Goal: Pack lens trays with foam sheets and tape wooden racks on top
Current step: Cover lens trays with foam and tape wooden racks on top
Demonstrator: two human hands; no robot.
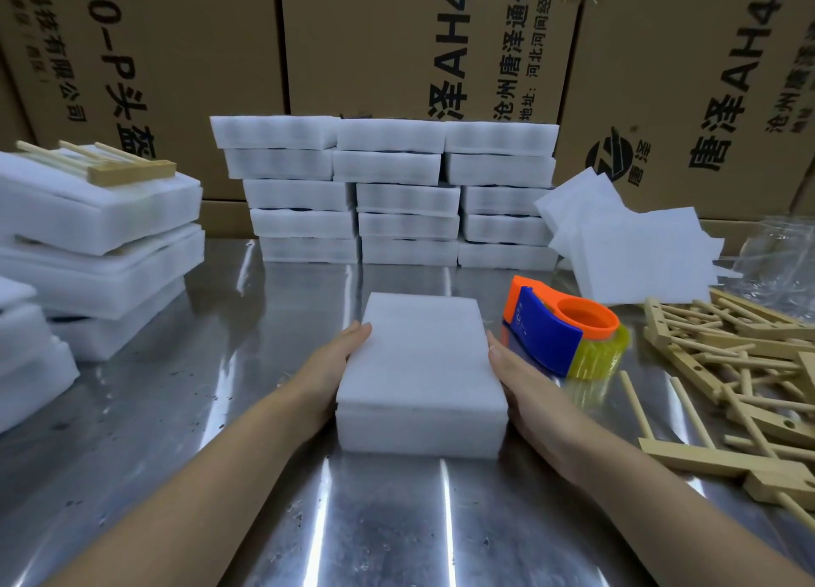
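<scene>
A white foam-covered tray pack [421, 375] lies on the steel table in front of me. My left hand [333, 368] presses flat against its left side with straight fingers. My right hand [522, 381] lies flat against its right side the same way. An orange and blue tape dispenser [562, 328] with a yellowish tape roll sits just right of the pack. A heap of wooden racks [727, 366] lies at the right.
Stacks of foam-wrapped packs [397, 194] stand at the back, against cardboard boxes [397, 44]. More foam packs [97, 242] are piled at the left, one with a wooden rack [112, 163] on top. Loose foam sheets [626, 242] and clear plastic bags [780, 251] lie at back right.
</scene>
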